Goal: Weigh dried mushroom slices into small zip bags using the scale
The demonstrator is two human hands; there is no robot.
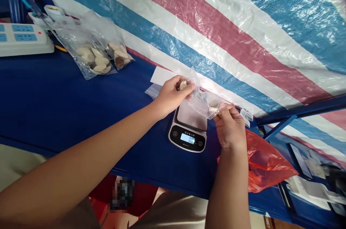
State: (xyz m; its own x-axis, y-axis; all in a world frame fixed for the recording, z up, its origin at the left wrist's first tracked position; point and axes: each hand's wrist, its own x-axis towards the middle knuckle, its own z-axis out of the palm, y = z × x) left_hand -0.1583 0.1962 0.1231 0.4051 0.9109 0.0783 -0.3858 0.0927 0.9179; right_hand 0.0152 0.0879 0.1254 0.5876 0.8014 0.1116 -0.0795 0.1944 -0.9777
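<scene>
My left hand (pixel 173 93) is curled around a pale, rounded piece (pixel 183 84), with clear plastic at its fingertips. My right hand (pixel 229 122) pinches the other side of a clear plastic bag (pixel 198 103); a small light-coloured bit shows at its fingertips, too unclear to name. The bag stretches between both hands, above the far part of a digital scale (pixel 187 143). The scale's lit display appears to read 0.0, and its visible plate carries nothing. White paper (pixel 160 75) and more clear plastic (pixel 152 91) lie beyond and beside my left hand.
Clear bags of pale and brown pieces (pixel 98 64) lie at the back left beside a white power strip (pixel 25 43). A red plastic bag (pixel 266 162) is right of my right forearm. Farther right lies a phone-like slab (pixel 300 160). Striped sheeting (pixel 189 9) hangs behind the blue table (pixel 67 102).
</scene>
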